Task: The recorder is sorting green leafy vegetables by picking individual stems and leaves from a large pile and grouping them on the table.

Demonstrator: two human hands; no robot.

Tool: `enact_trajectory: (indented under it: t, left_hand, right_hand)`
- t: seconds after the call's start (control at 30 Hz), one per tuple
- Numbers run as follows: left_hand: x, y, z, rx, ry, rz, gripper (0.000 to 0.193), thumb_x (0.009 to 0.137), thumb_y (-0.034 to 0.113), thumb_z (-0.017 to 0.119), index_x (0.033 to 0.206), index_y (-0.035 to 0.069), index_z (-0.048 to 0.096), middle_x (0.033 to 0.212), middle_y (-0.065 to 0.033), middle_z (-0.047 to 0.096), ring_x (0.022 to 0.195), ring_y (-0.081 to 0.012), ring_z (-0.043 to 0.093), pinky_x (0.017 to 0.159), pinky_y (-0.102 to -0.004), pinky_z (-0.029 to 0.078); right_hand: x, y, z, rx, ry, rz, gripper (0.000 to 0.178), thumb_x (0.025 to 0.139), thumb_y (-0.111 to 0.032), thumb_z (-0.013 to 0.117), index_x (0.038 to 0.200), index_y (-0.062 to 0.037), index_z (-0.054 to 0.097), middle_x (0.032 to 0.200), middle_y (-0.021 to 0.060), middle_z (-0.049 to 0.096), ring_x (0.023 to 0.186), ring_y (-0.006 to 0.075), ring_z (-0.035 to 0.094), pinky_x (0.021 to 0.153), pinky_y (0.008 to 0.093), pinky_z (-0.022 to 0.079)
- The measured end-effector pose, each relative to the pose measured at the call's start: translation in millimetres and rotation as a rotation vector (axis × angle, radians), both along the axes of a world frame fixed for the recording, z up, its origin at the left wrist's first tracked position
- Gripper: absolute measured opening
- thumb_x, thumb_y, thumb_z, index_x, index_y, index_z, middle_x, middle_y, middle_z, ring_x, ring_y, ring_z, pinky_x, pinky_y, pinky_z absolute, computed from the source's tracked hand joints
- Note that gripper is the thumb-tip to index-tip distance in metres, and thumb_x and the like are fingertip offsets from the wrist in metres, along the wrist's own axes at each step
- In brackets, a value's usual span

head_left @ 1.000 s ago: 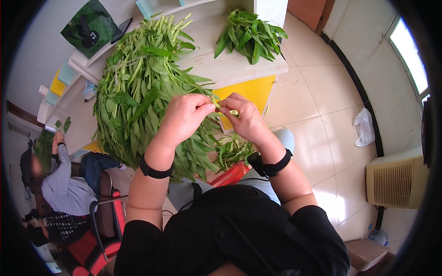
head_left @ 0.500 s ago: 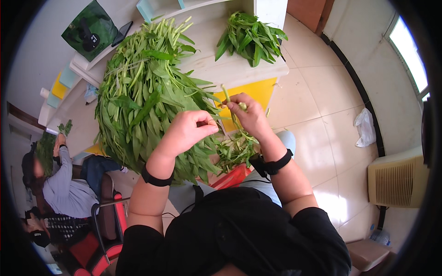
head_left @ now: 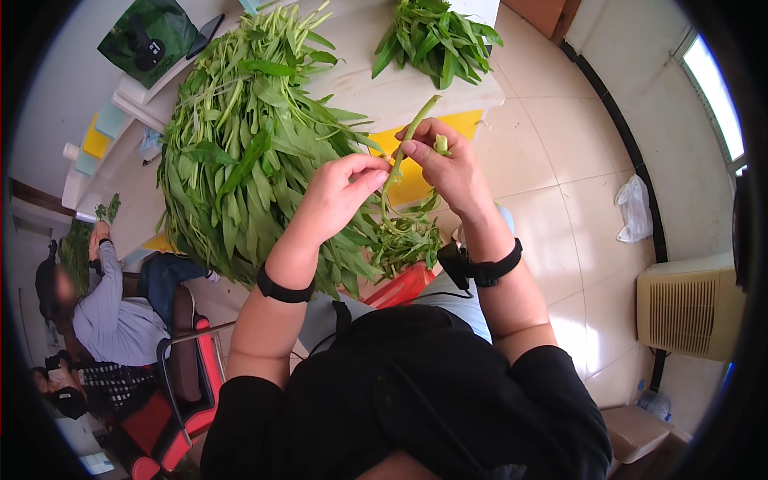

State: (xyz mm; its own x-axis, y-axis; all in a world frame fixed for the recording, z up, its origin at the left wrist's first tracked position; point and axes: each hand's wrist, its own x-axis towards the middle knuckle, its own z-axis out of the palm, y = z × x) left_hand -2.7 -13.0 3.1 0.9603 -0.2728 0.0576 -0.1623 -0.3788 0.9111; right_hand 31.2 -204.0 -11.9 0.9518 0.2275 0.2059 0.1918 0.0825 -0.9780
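A long green water spinach stem [head_left: 415, 120] stands upright between my hands, its lower part trailing down in thin leafy shoots. My right hand [head_left: 456, 170] is closed around it, and a pale cut stem end sticks out by the fingers. My left hand [head_left: 340, 196] pinches at the same stem with thumb and fingertips; the exact contact is partly hidden. Left of my hands, a big heap of water spinach [head_left: 240, 152] covers much of the table. A smaller bunch of leafy tops [head_left: 436, 48] lies on the far table corner.
Below my hands, loose greens [head_left: 406, 244] lie over a red bag [head_left: 404, 286]. At far left a co-worker [head_left: 120, 312] handles greens beside a red-and-black chair [head_left: 192, 392]. A green pouch [head_left: 150, 44] and a phone [head_left: 206, 36] rest on a ledge. To the right lies a white plastic bag [head_left: 634, 210].
My left hand has risen and moved right to meet the stem. My right hand has lifted slightly, and the stem now leans up to the right. The view has shifted a little.
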Motion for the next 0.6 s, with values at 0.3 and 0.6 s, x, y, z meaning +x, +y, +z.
enact_trajectory:
  t: [0.3,0.6]
  left_hand:
    - [8,-8,1,-0.06,0.111,-0.086,0.022,0.091,0.011,0.055,0.103,-0.006,0.063,0.092,-0.0065,0.066,0.088,-0.0114,0.059,0.082,-0.0256,0.046]
    - [13,-14,-2,-0.095,0.093,-0.097,0.023,0.092,0.011,0.052,0.102,-0.006,0.063,0.093,-0.007,0.067,0.084,-0.0117,0.059,0.081,-0.0257,0.046]
  right_hand:
    - [2,-1,10,0.129,0.105,0.024,0.016,0.087,-0.018,0.065,0.092,-0.0028,0.06,0.076,-0.0003,0.059,0.061,0.0044,0.046,0.054,0.0201,0.037]
    - [7,-5,12,0.211,0.197,-0.002,0.02,0.088,-0.021,0.064,0.097,-0.0025,0.062,0.071,-0.004,0.053,0.049,0.0008,0.036,0.042,0.0171,0.026]
